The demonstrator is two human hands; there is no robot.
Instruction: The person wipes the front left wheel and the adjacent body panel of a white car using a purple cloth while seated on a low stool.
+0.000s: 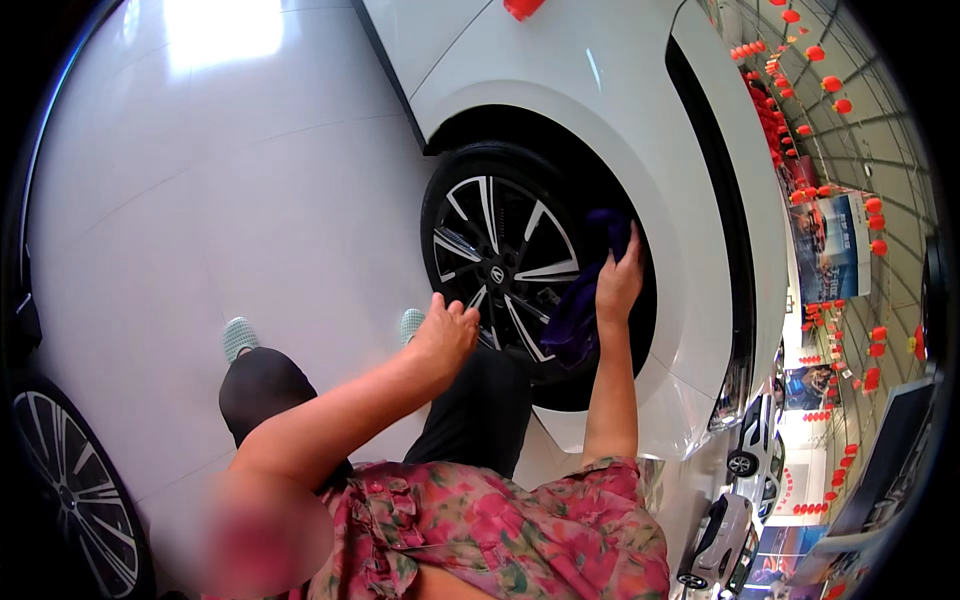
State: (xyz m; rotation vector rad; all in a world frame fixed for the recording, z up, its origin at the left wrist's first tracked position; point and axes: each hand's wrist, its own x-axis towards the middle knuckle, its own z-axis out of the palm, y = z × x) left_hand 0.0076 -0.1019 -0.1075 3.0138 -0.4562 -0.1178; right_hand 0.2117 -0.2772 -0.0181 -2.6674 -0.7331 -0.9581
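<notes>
My right hand [621, 283] holds a dark purple cloth [574, 322] at the wheel arch of a white car [645, 135]. Part of the cloth is bunched above the fingers by the arch's edge; the rest hangs over the tyre and the rim's outer edge. The front wheel [496, 276] has a black and silver alloy rim with a badge at its hub. Near the wheel's lower left side is my left hand [448, 330], holding nothing, its fingers loosely bent and apart. Whether it touches the tyre I cannot tell.
Pale floor tiles [225, 172] lie between this car and another car's wheel [71, 487] at the lower left. My knees are bent beside the wheel, above light green shoes [240, 336]. More parked cars [720, 536], posters [829, 247] and red lanterns [831, 84] are at the right.
</notes>
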